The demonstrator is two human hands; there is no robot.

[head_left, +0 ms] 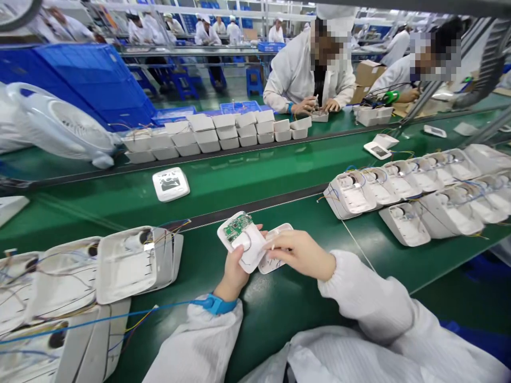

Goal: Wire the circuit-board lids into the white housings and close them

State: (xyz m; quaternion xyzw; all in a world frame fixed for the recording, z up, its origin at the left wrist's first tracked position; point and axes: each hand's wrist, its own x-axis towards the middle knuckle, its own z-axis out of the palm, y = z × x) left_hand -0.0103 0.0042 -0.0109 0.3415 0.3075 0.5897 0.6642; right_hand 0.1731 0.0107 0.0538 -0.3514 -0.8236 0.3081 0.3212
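My left hand grips a white plastic housing half that carries a small green circuit board. A second white shell half lies open beside it, joined by thin wires. My right hand is curled over that second half, fingers pinched at its inner edge. A blue wrist strap with a blue cord sits on my left wrist. Both hands hover just above the green table.
Overlapping white housings with loose wires lie at left, and a row of similar units at right. A single white unit rests on the belt. Stacked white boxes and a fan stand beyond. Two people in white coats work opposite.
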